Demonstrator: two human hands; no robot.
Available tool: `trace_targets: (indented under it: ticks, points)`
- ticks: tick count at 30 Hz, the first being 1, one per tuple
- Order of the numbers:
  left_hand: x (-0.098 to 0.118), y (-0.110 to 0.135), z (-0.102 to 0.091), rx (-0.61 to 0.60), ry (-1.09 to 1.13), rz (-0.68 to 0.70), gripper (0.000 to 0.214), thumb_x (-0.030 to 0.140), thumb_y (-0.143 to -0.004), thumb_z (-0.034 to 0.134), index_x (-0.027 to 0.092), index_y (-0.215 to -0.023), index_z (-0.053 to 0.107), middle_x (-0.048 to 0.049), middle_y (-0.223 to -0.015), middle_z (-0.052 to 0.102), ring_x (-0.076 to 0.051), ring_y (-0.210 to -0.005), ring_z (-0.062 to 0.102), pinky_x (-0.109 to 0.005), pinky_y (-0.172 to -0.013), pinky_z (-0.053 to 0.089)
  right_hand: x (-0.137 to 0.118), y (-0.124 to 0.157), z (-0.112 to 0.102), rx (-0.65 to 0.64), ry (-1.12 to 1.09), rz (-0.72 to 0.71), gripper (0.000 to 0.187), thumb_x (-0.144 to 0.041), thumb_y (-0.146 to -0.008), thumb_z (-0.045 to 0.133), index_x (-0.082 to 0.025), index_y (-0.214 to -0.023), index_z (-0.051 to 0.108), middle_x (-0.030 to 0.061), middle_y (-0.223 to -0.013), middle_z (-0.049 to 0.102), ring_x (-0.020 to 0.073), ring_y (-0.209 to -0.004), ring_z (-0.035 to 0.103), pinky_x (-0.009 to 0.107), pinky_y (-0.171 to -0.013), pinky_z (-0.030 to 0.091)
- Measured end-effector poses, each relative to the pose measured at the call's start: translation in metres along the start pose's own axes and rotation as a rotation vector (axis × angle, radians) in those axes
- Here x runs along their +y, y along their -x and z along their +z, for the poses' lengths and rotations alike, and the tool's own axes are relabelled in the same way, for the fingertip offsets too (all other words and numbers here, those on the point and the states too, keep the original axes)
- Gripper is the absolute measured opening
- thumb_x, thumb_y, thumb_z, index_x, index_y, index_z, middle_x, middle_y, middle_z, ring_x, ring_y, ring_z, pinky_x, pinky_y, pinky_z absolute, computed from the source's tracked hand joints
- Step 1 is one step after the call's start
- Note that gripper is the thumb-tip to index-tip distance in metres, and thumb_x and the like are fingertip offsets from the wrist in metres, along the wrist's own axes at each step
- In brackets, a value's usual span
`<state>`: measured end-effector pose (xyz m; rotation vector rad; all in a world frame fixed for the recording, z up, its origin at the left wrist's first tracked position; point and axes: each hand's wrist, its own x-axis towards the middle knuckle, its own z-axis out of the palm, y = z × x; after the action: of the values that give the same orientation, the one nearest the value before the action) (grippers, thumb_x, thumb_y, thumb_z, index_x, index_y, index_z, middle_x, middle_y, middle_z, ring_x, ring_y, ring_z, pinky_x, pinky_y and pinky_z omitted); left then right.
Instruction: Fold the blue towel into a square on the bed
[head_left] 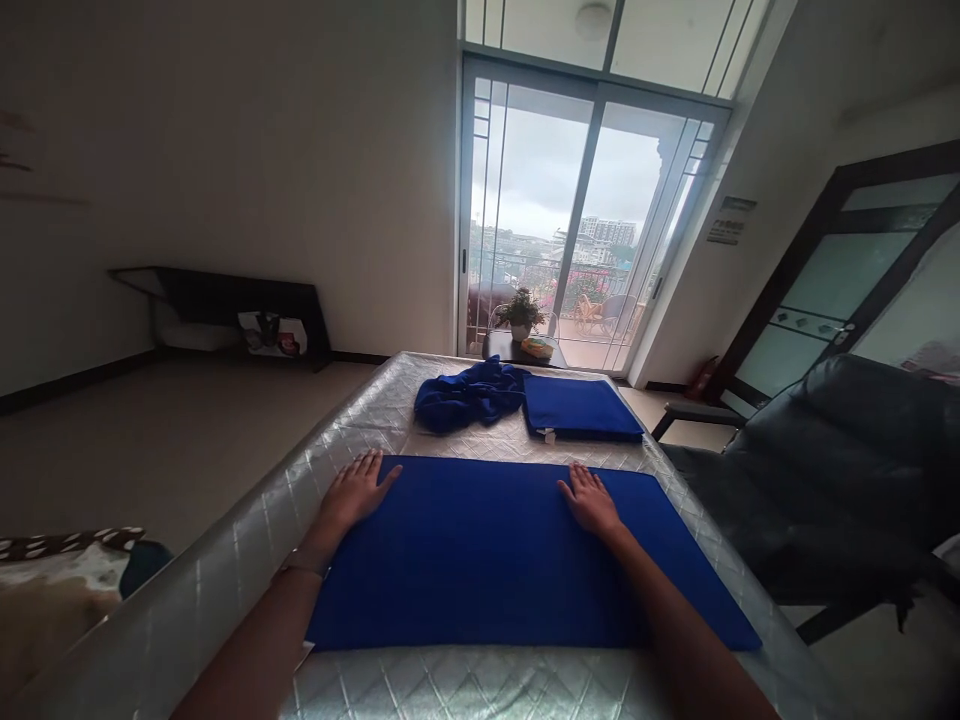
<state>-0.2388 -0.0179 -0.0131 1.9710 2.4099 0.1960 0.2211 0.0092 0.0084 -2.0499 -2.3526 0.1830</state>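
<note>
A blue cloth [487, 560] lies spread flat on a quilted silver mattress [225, 590] in front of me. My left hand [356, 492] rests open with fingers flat on the cloth's far left corner. My right hand [591, 500] lies open, palm down, on the cloth near its far edge, right of the middle. Neither hand holds anything. Beyond them a crumpled blue cloth [469, 394] sits next to a neatly folded blue cloth [579, 408] at the far end of the mattress.
A black leather armchair [832, 470] stands close to the mattress's right side. A small table with a potted plant [520, 316] stands before the glass balcony door [577, 220]. A low dark shelf [225, 305] runs along the left wall. A patterned cushion [60, 580] lies lower left.
</note>
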Motion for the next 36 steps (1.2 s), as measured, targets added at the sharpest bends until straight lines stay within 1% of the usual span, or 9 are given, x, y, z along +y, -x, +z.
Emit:
trace_targets:
  ticks: [5,9,17,22,25,28,31,34,36]
  points:
    - [-0.004,-0.003,0.004,-0.011,-0.022,0.014,0.085,0.066,-0.093,0.014,0.006,-0.152,0.022,-0.0132,-0.16,0.021,-0.026,-0.148,0.019,-0.044,-0.12,0.013,0.068,0.006,-0.003,0.005,0.058,0.142,0.069,-0.053,-0.099,0.013,-0.013,-0.155,0.014,0.004,-0.162,0.013,0.0172,-0.148,0.008,0.036,-0.12,0.006]
    - [-0.008,-0.005,0.007,-0.005,-0.027,0.019,0.08,0.063,-0.095,0.016,0.007,-0.153,0.021,-0.0128,-0.16,0.022,-0.026,-0.148,0.02,-0.044,-0.119,0.015,0.1,0.007,-0.002,0.007,0.056,0.191,0.067,-0.05,-0.099,0.014,-0.012,-0.155,0.013,0.0045,-0.162,0.013,0.0174,-0.148,0.008,0.037,-0.12,0.006]
    - [-0.008,-0.003,0.005,0.028,-0.038,0.039,0.071,0.053,-0.097,0.017,0.008,-0.151,0.026,-0.0129,-0.158,0.029,-0.025,-0.147,0.023,-0.043,-0.118,0.019,0.126,0.01,-0.006,0.041,0.01,0.301,0.069,-0.05,-0.098,0.015,-0.009,-0.154,0.015,0.0067,-0.162,0.015,0.0188,-0.148,0.011,0.037,-0.12,0.008]
    - [0.004,0.01,-0.012,0.137,-0.034,0.044,0.072,0.052,-0.097,0.016,0.005,-0.15,0.028,-0.0149,-0.158,0.03,-0.025,-0.147,0.023,-0.041,-0.119,0.015,0.122,0.012,-0.008,0.061,-0.012,0.304,0.069,-0.049,-0.098,0.016,-0.008,-0.154,0.017,0.0069,-0.161,0.016,0.0186,-0.148,0.01,0.038,-0.12,0.007]
    - [0.032,0.019,-0.024,0.214,0.057,0.121,0.07,0.047,-0.098,0.013,0.001,-0.148,0.029,-0.0164,-0.156,0.033,-0.024,-0.146,0.025,-0.04,-0.12,0.016,0.121,0.013,-0.008,0.072,-0.024,0.307,0.069,-0.049,-0.098,0.016,-0.008,-0.154,0.017,0.007,-0.161,0.016,0.0185,-0.148,0.011,0.037,-0.119,0.007]
    - [0.082,0.027,-0.027,0.173,0.17,0.295,0.07,0.048,-0.099,0.007,0.006,-0.15,0.028,-0.0126,-0.156,0.035,-0.021,-0.146,0.025,-0.039,-0.12,0.021,0.121,0.013,-0.008,0.076,-0.034,0.306,0.069,-0.049,-0.098,0.016,-0.008,-0.154,0.017,0.0071,-0.161,0.016,0.0186,-0.148,0.01,0.037,-0.119,0.007]
    - [0.142,0.034,-0.015,0.06,0.17,0.477,0.075,0.06,-0.096,0.012,0.012,-0.149,0.036,-0.0097,-0.156,0.034,-0.018,-0.147,0.023,-0.034,-0.121,0.021,0.122,0.012,-0.007,0.076,-0.042,0.31,0.07,-0.05,-0.098,0.016,-0.008,-0.154,0.017,0.0068,-0.161,0.016,0.0186,-0.148,0.01,0.038,-0.119,0.006]
    - [0.191,0.042,0.004,-0.038,0.166,0.598,0.076,0.064,-0.094,0.011,0.019,-0.154,0.022,-0.0071,-0.16,0.021,-0.017,-0.148,0.012,-0.038,-0.123,0.015,0.122,0.012,-0.006,0.083,-0.036,0.308,0.07,-0.05,-0.098,0.016,-0.009,-0.154,0.017,0.0063,-0.161,0.016,0.0184,-0.148,0.01,0.038,-0.119,0.007]
    - [0.208,0.046,0.014,-0.094,0.165,0.606,0.078,0.066,-0.093,0.009,0.021,-0.155,0.014,-0.006,-0.161,0.015,-0.018,-0.148,0.006,-0.042,-0.124,0.013,0.123,0.011,-0.004,0.089,-0.024,0.306,0.069,-0.049,-0.098,0.016,-0.009,-0.154,0.017,0.0063,-0.161,0.016,0.0182,-0.148,0.011,0.038,-0.119,0.007]
